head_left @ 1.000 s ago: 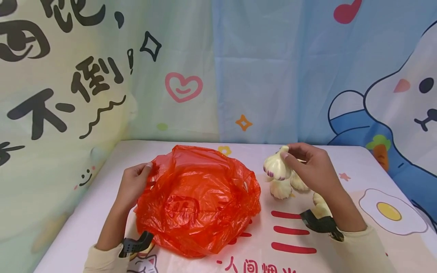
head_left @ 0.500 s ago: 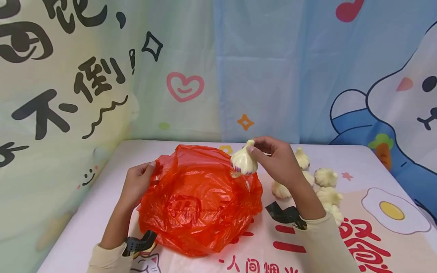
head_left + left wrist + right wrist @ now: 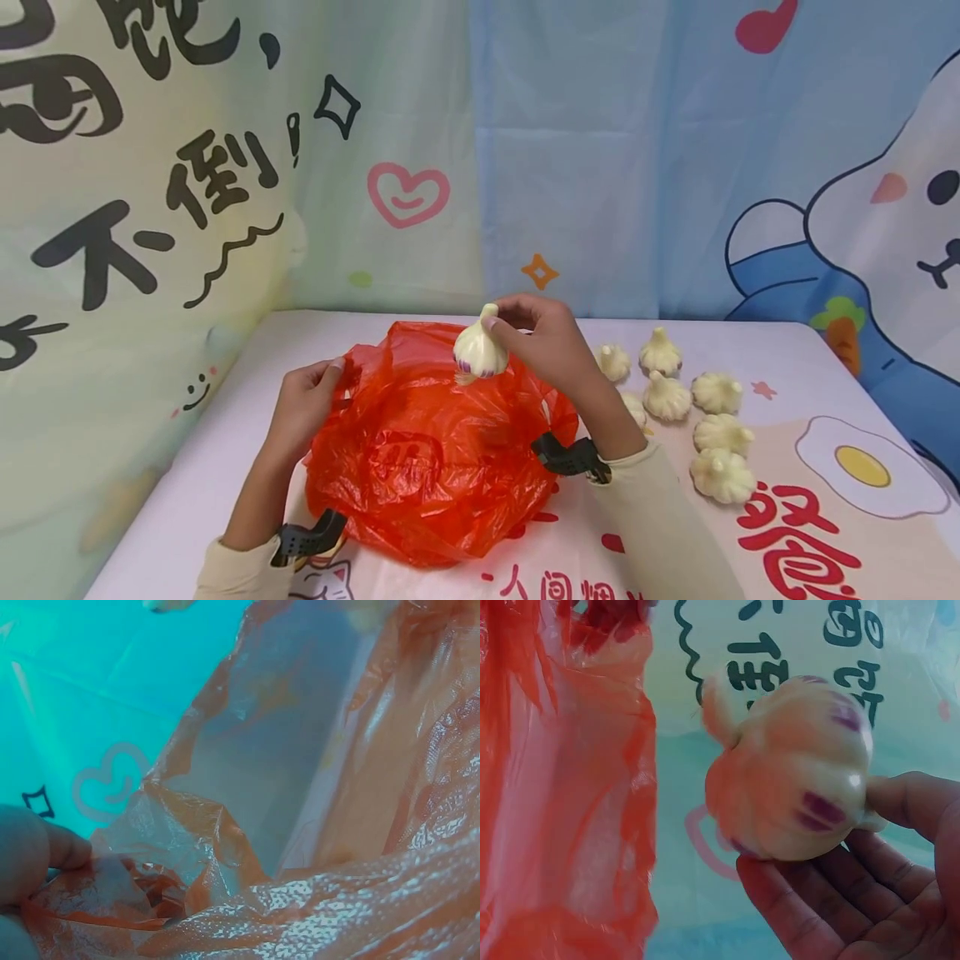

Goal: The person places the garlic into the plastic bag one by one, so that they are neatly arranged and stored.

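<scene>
A thin red plastic bag (image 3: pixel 442 467) stands crumpled on the table, its upper edge spread. My left hand (image 3: pixel 306 408) pinches the bag's left rim; in the left wrist view its fingertips (image 3: pixel 67 849) hold the crinkled film. Over the far part of the bag, my right hand (image 3: pixel 543 342) grips a garlic bulb (image 3: pixel 480 348) by its stem, root side down. The right wrist view shows purple streaks on this bulb (image 3: pixel 795 772), with thumb and fingers around its stem end. Whatever is inside the bag is hidden.
Several more garlic bulbs (image 3: pixel 667 396) lie grouped on the right of the table, partly behind the right forearm. The white table (image 3: pixel 772 350) carries a printed cover with red lettering and a fried egg picture. A printed curtain (image 3: pixel 570 167) hangs behind.
My right hand has carried the garlic bulb leftward from the group of bulbs to above the bag. My left hand has kept its hold on the rim, nearly still.
</scene>
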`<move>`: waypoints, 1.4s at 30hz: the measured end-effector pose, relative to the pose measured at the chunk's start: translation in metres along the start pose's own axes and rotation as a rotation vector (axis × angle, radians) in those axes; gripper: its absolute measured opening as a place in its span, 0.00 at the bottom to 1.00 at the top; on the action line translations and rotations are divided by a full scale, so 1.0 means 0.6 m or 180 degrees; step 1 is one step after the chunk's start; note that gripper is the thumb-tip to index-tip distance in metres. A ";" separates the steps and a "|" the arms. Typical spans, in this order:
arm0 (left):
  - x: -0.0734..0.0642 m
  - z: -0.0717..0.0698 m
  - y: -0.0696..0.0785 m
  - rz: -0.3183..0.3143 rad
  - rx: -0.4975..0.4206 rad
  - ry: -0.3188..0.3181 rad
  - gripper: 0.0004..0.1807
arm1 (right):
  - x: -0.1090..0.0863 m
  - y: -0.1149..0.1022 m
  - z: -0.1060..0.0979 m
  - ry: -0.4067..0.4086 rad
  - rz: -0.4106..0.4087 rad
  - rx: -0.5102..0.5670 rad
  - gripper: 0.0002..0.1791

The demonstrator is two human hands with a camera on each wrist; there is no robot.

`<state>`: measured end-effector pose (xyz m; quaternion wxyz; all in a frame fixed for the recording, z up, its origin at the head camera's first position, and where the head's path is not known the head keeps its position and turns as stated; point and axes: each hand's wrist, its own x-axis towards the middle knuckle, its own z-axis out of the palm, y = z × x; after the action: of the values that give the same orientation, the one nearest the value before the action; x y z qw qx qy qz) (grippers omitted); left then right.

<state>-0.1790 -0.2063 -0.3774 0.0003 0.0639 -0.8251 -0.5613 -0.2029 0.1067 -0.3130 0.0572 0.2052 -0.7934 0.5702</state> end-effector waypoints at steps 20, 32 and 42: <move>0.003 0.007 -0.003 0.0079 -0.0023 -0.0035 0.28 | 0.040 0.040 0.099 -0.0494 -0.0031 -0.0494 0.09; 0.003 0.007 -0.003 0.0027 -0.0052 -0.0053 0.28 | 0.056 0.049 0.109 -0.0604 0.0108 -0.0735 0.11; 0.002 0.010 0.000 0.0032 -0.0088 -0.0053 0.28 | 0.071 0.023 0.118 -0.0891 0.0175 -0.0223 0.11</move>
<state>-0.1807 -0.2009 -0.3796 -0.0028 0.0550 -0.8176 -0.5732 -0.2367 0.0336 -0.3355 -0.0625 0.2588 -0.8184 0.5093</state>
